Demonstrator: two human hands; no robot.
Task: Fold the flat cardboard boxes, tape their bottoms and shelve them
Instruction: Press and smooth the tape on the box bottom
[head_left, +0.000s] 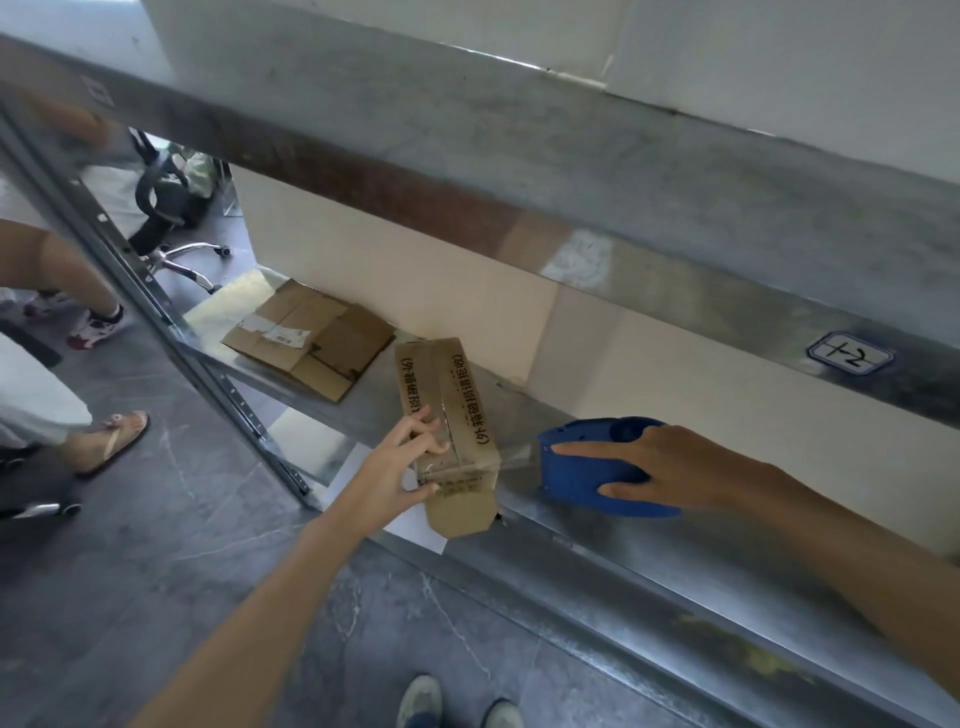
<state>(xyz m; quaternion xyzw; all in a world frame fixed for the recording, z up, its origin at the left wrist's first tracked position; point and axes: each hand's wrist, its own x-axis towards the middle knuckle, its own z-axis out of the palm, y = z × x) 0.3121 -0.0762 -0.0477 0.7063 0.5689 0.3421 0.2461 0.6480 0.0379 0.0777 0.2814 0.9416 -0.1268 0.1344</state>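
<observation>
— Where is the box?

— The box (451, 395) lies on the lower metal shelf (597, 527), printed side up. Its near flap sticks out past the shelf's front edge.

— And the left hand?

— The left hand (408, 460) grips the box at its near end. The fingers are curled over the top face, and the thumb presses against the end flap below.

— What does the right hand hold?

— The right hand (662, 462) holds a blue tape dispenser (579, 486), which is just right of the box on the same shelf. The forefinger lies straight along the dispenser's upper side, and the thumb presses its lower side, so the dispenser is pinched between them. The other fingers are hidden behind it.

— Is any tape out?

— A clear strip of tape (515, 460) stretches from the dispenser to the box's near end.

— Anything else on the shelf?

— Some flat boxes (311, 338) lie farther left, well apart from both hands.
</observation>
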